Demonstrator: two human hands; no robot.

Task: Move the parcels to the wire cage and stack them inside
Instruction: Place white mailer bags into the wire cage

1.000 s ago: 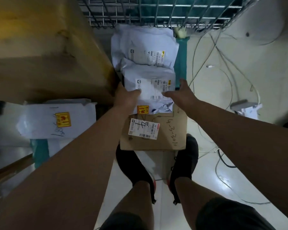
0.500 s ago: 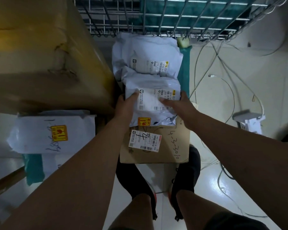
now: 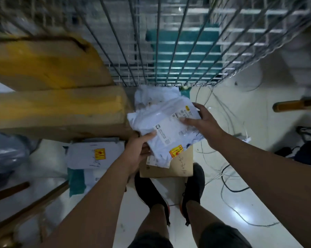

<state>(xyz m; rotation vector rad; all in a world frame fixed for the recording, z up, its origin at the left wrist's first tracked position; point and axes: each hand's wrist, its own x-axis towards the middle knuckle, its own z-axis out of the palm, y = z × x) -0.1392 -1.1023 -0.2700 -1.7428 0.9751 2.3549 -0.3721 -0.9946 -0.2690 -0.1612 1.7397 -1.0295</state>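
A white plastic mailer parcel [image 3: 166, 129] with a printed label and a yellow-red sticker is held tilted above the pile. My left hand [image 3: 138, 149] grips its near left edge, thumb on top. My right hand [image 3: 203, 120] grips its right side. Under it lies a brown cardboard box [image 3: 179, 167] with handwriting. A second white mailer [image 3: 151, 95] lies beyond, against the foot of the wire cage [image 3: 169, 51]. The cage rises straight ahead, with a teal parcel [image 3: 183, 56] inside it.
A large yellow-brown cardboard box [image 3: 58, 108] stands at the left. Below it lies a white parcel [image 3: 95, 154] with a yellow sticker. Loose cables [image 3: 228, 176] trail over the shiny floor at the right. My two black shoes [image 3: 169, 190] stand just behind the brown box.
Both hands have lifted the white mailer off the pile and tilted it. The view has swung upward, so the wire cage fills the top.
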